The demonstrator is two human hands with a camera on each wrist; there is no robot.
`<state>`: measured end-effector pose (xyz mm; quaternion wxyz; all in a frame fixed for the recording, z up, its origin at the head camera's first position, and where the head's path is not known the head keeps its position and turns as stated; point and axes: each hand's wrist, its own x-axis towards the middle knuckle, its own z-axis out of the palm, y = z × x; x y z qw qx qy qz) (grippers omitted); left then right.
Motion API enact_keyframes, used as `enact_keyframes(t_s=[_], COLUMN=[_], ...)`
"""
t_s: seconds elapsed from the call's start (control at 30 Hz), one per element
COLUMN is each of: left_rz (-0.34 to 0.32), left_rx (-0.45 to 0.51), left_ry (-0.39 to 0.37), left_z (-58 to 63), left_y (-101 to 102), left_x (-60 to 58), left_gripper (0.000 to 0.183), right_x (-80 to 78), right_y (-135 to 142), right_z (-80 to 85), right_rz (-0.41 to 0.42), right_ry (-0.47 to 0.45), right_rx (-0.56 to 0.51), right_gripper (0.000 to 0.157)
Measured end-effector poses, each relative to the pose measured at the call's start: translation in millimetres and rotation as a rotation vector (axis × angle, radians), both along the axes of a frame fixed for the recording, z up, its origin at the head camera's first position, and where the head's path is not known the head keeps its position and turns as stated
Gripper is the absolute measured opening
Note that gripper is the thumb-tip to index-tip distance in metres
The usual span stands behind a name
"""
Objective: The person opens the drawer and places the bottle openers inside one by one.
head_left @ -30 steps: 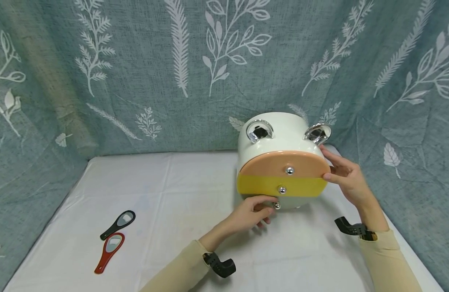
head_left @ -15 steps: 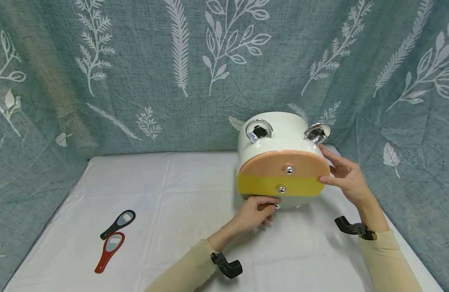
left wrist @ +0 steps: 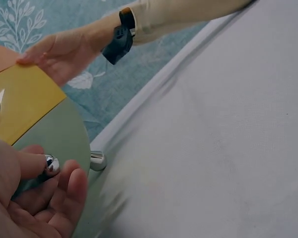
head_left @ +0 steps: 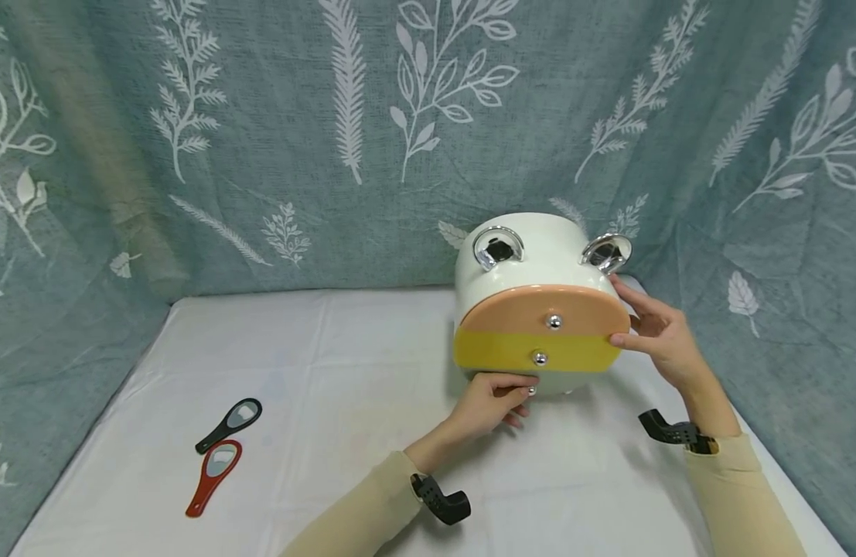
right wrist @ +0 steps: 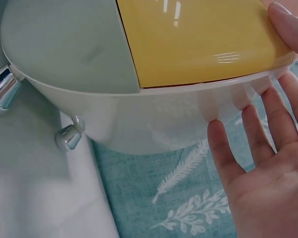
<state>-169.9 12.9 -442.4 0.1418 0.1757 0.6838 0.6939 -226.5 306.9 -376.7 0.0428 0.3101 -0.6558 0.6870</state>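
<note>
A small white rounded cabinet [head_left: 535,251] with two shiny eye-like rings on top stands at the back right of the table. Its three drawer fronts are orange [head_left: 518,312], yellow [head_left: 500,352] and grey-green [left wrist: 64,126], each with a silver ball knob. My left hand [head_left: 485,406] pinches the lowest knob [left wrist: 51,164] between thumb and fingers; that drawer looks closed. On the cabinet's right side rests my right hand [head_left: 660,340], its nearly straight fingers [right wrist: 221,148] touching the white wall and the thumb on the yellow front's edge.
To the left lie a black-handled magnifying glass [head_left: 222,433] and a red-handled one [head_left: 208,487], close together on the white tablecloth [head_left: 344,464]. Patterned blue-green cloth [head_left: 295,139] hangs behind and along the sides. Short silver feet [right wrist: 68,138] support the cabinet.
My left hand has moved slightly right and its fingers have come round the lowest knob. The right thumb has slid a little left onto the yellow front. The cabinet stays in place.
</note>
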Motion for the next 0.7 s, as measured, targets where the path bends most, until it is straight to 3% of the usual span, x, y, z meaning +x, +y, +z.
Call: enact_keyframes(t_s=[0.33,0.7], left_rz=[0.047,0.069], left_rx=[0.000,-0.022], left_ry=[0.009,-0.015], left_z=[-0.9,2.6], left_y=[3.1,4.9], left_x=[3.6,28.2], left_gripper=[0.022,0.021], right_x=[-3.6,-2.1], right_y=[1.8,1.7], right_z=[-1.5,2.8], right_rz=[0.022,0.043], right_ry=[-0.007,0.006], right_rx=[-0.014,-0.020], right_gripper=[0.076,0.076])
